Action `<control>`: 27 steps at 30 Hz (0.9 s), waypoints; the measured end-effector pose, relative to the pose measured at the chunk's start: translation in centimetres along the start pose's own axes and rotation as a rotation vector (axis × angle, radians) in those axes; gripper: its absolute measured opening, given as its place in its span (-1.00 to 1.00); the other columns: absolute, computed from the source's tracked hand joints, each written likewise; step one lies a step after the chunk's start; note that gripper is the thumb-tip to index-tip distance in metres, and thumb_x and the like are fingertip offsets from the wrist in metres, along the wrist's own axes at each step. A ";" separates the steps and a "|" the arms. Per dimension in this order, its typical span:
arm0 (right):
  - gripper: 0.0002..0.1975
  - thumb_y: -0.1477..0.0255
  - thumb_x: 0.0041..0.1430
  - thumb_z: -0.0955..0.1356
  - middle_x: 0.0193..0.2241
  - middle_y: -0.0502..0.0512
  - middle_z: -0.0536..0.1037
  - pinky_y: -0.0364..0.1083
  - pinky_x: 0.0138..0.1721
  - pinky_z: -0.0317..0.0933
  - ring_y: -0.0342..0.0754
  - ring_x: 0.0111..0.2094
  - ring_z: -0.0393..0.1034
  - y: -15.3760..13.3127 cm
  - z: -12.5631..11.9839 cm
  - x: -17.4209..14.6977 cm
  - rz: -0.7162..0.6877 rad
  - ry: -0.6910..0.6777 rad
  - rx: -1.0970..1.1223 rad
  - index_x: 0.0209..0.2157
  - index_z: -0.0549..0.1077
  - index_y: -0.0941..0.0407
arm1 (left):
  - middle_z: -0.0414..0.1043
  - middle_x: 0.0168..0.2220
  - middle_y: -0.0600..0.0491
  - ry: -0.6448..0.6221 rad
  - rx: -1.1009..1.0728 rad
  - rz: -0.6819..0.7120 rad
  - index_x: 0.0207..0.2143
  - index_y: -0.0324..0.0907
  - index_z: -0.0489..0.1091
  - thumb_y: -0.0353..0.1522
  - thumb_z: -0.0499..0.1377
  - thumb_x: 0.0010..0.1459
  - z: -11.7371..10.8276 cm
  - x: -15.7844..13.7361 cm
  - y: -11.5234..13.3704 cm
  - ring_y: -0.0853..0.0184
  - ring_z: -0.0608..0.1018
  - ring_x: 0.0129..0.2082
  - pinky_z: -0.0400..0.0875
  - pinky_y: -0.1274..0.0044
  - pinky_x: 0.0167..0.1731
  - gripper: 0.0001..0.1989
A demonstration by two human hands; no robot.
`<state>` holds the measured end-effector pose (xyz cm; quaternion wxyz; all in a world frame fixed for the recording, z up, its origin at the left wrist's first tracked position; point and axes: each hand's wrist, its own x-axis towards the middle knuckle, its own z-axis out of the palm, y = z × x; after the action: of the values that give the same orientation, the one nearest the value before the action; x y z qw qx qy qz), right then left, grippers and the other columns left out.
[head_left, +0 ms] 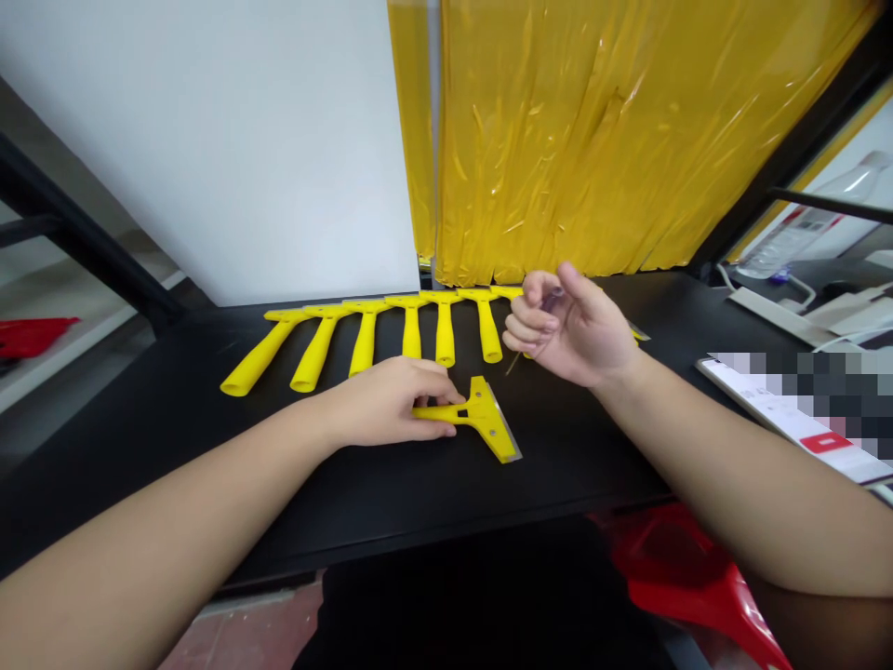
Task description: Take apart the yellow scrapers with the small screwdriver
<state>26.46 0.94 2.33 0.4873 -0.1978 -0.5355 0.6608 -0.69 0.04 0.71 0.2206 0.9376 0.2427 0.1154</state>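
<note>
While L hand [392, 402] grips 1 yellow scraper [486, 421] by its handle over blk shelf [579, 456], R hand [573, 333] is up w/ fingers half-curled, can't tell if holding anything; 6+ more scrapers [317, 352] behind.

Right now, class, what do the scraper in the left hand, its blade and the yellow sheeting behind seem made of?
Scraper: probably moulded plastic with a smooth finish, from its even yellow colour.
Blade: likely metal, a thin grey strip along the scraper's edge; finish unclear.
Yellow sheeting: seemingly glossy plastic film, from its creases and bright highlights.
</note>
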 end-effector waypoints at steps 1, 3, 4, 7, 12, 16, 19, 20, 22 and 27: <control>-0.56 0.00 0.31 0.46 -0.62 -0.18 0.10 -0.15 -0.51 -0.06 -0.18 -0.59 -0.09 -0.2 -0.3 -0.1 0.015 -0.009 -0.089 -0.39 0.39 0.05 | 0.58 -0.25 0.01 0.014 0.000 -0.002 -0.10 -0.17 0.62 -0.24 0.37 0.30 -0.1 -0.1 0.0 0.32 0.59 -0.32 0.41 0.52 -0.27 -0.78; -0.61 0.11 0.23 0.54 -0.59 -0.15 0.24 -0.15 -0.51 -0.09 -0.20 -0.57 -0.01 -0.3 -0.6 -0.4 0.026 -0.022 -0.358 -0.40 0.43 0.09 | 0.59 -0.26 0.01 0.059 -0.007 -0.009 -0.11 -0.17 0.61 -0.24 0.36 0.31 -0.3 -0.2 0.1 0.32 0.59 -0.32 0.42 0.52 -0.28 -0.79; -0.64 0.16 0.21 0.56 -0.57 -0.11 0.31 -0.14 -0.50 -0.05 -0.20 -0.55 0.06 -0.3 -0.7 -0.5 0.017 -0.027 -0.513 -0.40 0.46 0.11 | 0.60 -0.26 0.00 0.089 -0.015 -0.012 -0.12 -0.17 0.61 -0.24 0.35 0.31 -0.3 -0.3 0.1 0.32 0.59 -0.32 0.42 0.52 -0.30 -0.80; -0.72 0.22 0.26 0.53 -0.47 0.00 0.52 -0.13 -0.44 0.10 -0.16 -0.48 0.24 -0.1 -0.7 -0.8 0.044 -0.064 -0.819 -0.32 0.52 0.14 | 0.61 -0.27 0.00 0.189 -0.042 -0.014 -0.14 -0.18 0.59 -0.25 0.32 0.32 -0.4 -0.4 0.4 0.34 0.56 -0.36 0.40 0.53 -0.37 -0.81; -0.84 0.29 0.39 0.39 -0.44 -0.06 0.51 -0.14 -0.47 0.14 -0.17 -0.53 0.26 0.3 -1.4 -0.7 0.212 -0.112 -0.814 -0.14 0.40 0.08 | 0.55 -0.37 0.04 0.269 -0.114 -0.046 -0.18 -0.21 0.58 -0.26 0.28 0.35 -0.3 -0.3 0.7 0.40 0.48 -0.44 0.33 0.56 -0.47 -0.81; -0.84 0.38 0.30 0.46 -0.38 -0.08 0.36 -0.12 -0.34 0.16 -0.14 -0.39 0.21 0.2 -2.0 -0.7 -0.009 -0.239 -0.922 -0.14 0.45 0.08 | 0.46 -0.46 0.09 0.215 -0.304 -0.093 -0.27 -0.24 0.52 -0.26 0.20 0.42 -0.1 -0.2 0.4 0.43 0.45 -0.50 0.36 0.59 -0.48 -0.75; -0.81 0.34 0.29 0.49 -0.36 -0.06 0.38 -0.11 -0.34 0.17 -0.14 -0.38 0.22 0.1 -1.7 -0.8 0.028 -0.302 -0.921 -0.19 0.45 0.09 | 0.58 -0.33 0.02 0.140 -0.472 -0.155 -0.18 -0.24 0.53 -0.24 0.18 0.45 0.1 -0.2 0.2 0.38 0.57 -0.42 0.51 0.56 -0.38 -0.75; -0.79 0.32 0.28 0.50 -0.37 -0.07 0.39 -0.12 -0.36 0.17 -0.15 -0.39 0.22 0.1 -1.5 -0.8 0.066 -0.314 -0.908 -0.21 0.45 0.10 | 0.61 -0.27 0.00 0.119 -0.525 -0.182 -0.12 -0.23 0.53 -0.23 0.18 0.45 0.2 -0.2 0.1 0.37 0.60 -0.39 0.55 0.54 -0.34 -0.75; -0.75 0.28 0.26 0.52 -0.41 -0.08 0.39 -0.13 -0.39 0.18 -0.15 -0.42 0.26 0.3 -1.2 -0.8 0.159 -0.336 -0.892 -0.23 0.45 0.11 | 0.64 -0.20 -0.02 0.087 -0.623 -0.239 0.01 -0.22 0.50 -0.22 0.18 0.46 0.4 -0.2 0.0 0.36 0.62 -0.37 0.60 0.52 -0.31 -0.73; -0.66 0.21 0.28 0.51 -0.23 0.05 0.60 -0.09 -0.30 0.38 -0.10 -0.35 0.55 0.9 -1.0 -0.7 0.433 -0.446 -0.756 -0.09 0.47 0.15 | 0.63 -0.13 -0.05 -0.027 -0.694 -0.323 0.17 -0.20 0.44 -0.17 0.16 0.48 0.7 -0.2 -0.1 0.36 0.61 -0.35 0.61 0.52 -0.36 -0.63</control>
<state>27.12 0.91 0.99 0.1059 -0.3213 -0.7759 0.5325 -0.62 -0.24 0.06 0.5433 0.7584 0.3308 0.1419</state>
